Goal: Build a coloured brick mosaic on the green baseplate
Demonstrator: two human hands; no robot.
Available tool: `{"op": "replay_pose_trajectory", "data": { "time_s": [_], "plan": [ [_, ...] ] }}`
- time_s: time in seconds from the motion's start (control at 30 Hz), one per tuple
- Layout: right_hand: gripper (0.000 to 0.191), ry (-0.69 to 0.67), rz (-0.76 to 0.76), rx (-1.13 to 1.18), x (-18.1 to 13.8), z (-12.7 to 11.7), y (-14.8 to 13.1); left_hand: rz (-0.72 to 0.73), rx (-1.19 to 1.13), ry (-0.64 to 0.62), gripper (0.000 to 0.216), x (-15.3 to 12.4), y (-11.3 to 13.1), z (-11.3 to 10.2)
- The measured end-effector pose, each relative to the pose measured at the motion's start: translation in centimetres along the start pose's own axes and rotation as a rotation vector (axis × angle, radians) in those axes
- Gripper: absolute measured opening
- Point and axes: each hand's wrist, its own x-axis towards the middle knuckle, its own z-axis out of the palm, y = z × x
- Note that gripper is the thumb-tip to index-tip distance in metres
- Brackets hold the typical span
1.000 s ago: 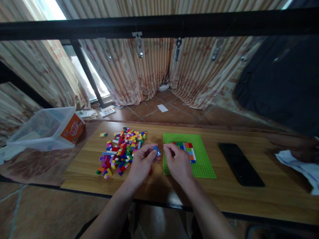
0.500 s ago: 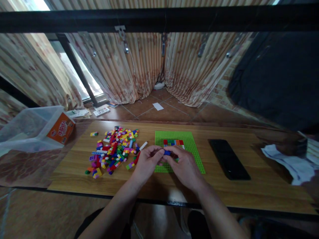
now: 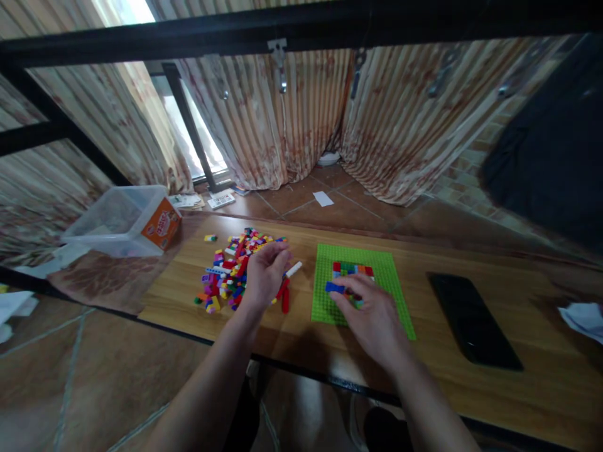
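My right hand [image 3: 370, 307] pinches a blue brick [image 3: 334, 287] between thumb and fingers, just above the left part of the green baseplate [image 3: 396, 295]. Beneath this hand, a block of red, green, blue and orange bricks [image 3: 353, 267] is set on the plate; the hand hides much of it. Over the right side of the loose brick pile [image 3: 226, 276] is my left hand [image 3: 267, 273], its fingers loosely bent and no brick visible in them. A white long brick [image 3: 293, 270] and a red long brick [image 3: 285, 300] lie right of that hand.
A black phone-like slab [image 3: 473, 320] lies on the wooden table [image 3: 188, 314], right of the baseplate. Left of the table stands a clear plastic bin [image 3: 127, 220] with an orange label. Crumpled white paper [image 3: 584, 320] is at the far right. A black bar [image 3: 320, 37] crosses above.
My hands have parted. The left moved away from the blue brick to the pile, while the right keeps the brick over the baseplate. The camera view has turned left.
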Motion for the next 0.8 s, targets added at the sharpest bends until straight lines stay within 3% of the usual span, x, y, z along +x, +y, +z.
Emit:
{"op": "replay_pose_trajectory", "data": {
  "time_s": [0.2,0.5,0.8],
  "plan": [
    [0.013,-0.281,-0.057,-0.136,0.0,3.6,-2.0,0.016,-0.02,0.018,0.021,0.2,0.7,-1.6],
    [0.022,-0.218,-0.021,-0.206,1.0,6.7,-1.9,0.041,-0.01,0.027,0.018,0.0,1.4,-3.6],
    [0.026,-0.176,-0.025,-0.186,1.4,7.8,-2.0,0.004,-0.066,0.154,0.02,0.8,2.7,-6.5]
  ]
}}
